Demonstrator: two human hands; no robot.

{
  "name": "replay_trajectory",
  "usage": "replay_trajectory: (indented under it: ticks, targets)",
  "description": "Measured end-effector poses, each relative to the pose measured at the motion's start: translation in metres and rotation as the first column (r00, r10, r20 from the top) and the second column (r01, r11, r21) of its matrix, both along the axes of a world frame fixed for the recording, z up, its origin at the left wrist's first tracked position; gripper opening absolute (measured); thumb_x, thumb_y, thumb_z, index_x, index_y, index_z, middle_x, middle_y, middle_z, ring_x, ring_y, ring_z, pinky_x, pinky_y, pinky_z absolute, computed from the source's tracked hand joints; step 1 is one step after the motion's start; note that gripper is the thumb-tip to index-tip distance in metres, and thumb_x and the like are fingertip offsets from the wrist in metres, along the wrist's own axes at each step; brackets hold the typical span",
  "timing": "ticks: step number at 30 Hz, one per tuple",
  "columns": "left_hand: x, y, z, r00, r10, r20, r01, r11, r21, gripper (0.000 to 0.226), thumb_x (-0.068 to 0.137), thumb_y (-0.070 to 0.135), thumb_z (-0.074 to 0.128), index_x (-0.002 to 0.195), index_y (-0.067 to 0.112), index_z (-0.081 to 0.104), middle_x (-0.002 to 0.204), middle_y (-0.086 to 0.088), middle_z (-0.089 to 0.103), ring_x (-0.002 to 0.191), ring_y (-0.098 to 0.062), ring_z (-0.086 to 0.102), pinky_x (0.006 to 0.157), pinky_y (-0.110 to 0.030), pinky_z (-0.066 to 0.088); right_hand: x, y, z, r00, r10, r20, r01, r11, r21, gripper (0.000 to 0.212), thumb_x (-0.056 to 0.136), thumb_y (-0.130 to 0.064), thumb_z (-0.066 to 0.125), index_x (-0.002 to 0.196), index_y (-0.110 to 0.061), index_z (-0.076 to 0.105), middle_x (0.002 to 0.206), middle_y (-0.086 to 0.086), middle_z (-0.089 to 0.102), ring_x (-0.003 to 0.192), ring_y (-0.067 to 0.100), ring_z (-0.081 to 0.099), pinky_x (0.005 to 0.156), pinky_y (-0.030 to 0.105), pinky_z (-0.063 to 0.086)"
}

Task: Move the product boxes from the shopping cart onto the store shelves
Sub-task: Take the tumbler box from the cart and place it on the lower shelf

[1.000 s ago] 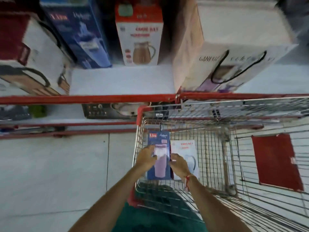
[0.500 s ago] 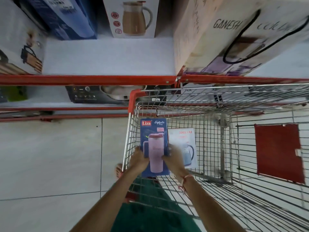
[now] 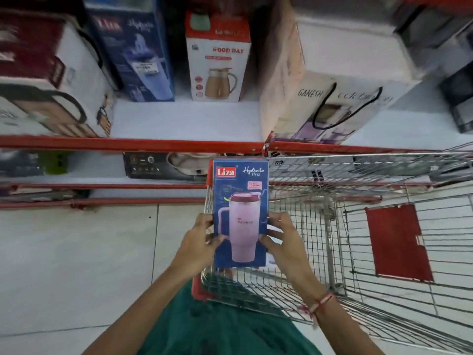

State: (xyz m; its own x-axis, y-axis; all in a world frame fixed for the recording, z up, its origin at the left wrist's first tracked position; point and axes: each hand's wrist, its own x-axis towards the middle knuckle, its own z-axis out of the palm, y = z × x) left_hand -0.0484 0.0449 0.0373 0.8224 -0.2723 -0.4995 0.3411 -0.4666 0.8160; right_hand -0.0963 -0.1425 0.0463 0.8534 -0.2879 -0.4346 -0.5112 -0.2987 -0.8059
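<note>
On the far left of the white store shelf with the red front edge (image 3: 133, 144) stands a large white and maroon carton (image 3: 46, 80). Right of it is a tall blue Liza tumbler box (image 3: 138, 55), then a red and white Good Day jug box (image 3: 217, 60), with bare shelf in front of them. Nearer, the left hand (image 3: 198, 243) clasps the left edge of a blue rectangular Liza Hydrate Pro box printed with a pink tumbler (image 3: 240, 213). The box is held upright between both hands, lifted above the near left corner of the silver wire shopping cart with red trim (image 3: 332, 239). The right hand (image 3: 284, 239) clasps the box's right edge, thumb on the front face, with a red thread band (image 3: 317, 304) at the wrist. Far right on the shelf stands a big white Ganesh carton (image 3: 332, 80). A red flap (image 3: 398, 242) lies in the cart's right part.
</note>
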Motion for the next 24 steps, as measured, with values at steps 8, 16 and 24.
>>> replay_trajectory:
  ticks: [8, 16, 24]
  targets:
    - [0.058, 0.048, 0.043, 0.926, 0.259, 0.276, -0.237, 0.965, -0.113, 0.043, 0.079, 0.021, 0.071, 0.113, 0.019, 0.045, 0.095, 0.022, 0.060, 0.081, 0.006, 0.064, 0.065, -0.013, 0.056, 0.075, 0.054, 0.041, 0.945, 0.109, 0.307, -0.041, 0.975, -0.220, 0.041, 0.079, -0.015, 0.076, 0.110, -0.021, 0.052, 0.107, -0.008, 0.069, 0.089, 0.004, 0.067, 0.074, 0.025, 0.059]
    - [0.156, 0.109, 0.056, 0.713, 0.455, 0.533, -0.475, 0.873, -0.111, 0.041, 0.079, 0.010, 0.072, 0.107, 0.011, 0.041, 0.093, -0.005, 0.064, 0.079, -0.019, 0.063, 0.068, -0.025, 0.052, 0.201, 0.135, 0.051, 0.814, 0.189, 0.549, -0.038, 0.961, -0.274, 0.037, 0.076, -0.013, 0.079, 0.102, -0.014, 0.052, 0.110, 0.007, 0.069, 0.101, 0.020, 0.068, 0.084, 0.040, 0.060]
    - [0.226, 0.125, 0.014, 0.762, 0.394, 0.514, -0.480, 0.876, 0.039, 0.041, 0.077, -0.001, 0.070, 0.106, 0.006, 0.042, 0.107, -0.020, 0.067, 0.096, -0.030, 0.065, 0.085, -0.044, 0.055, 0.263, 0.155, 0.004, 0.848, 0.194, 0.493, -0.013, 0.938, -0.346, 0.033, 0.078, -0.011, 0.077, 0.100, -0.011, 0.053, 0.107, 0.009, 0.069, 0.096, 0.024, 0.069, 0.083, 0.041, 0.060]
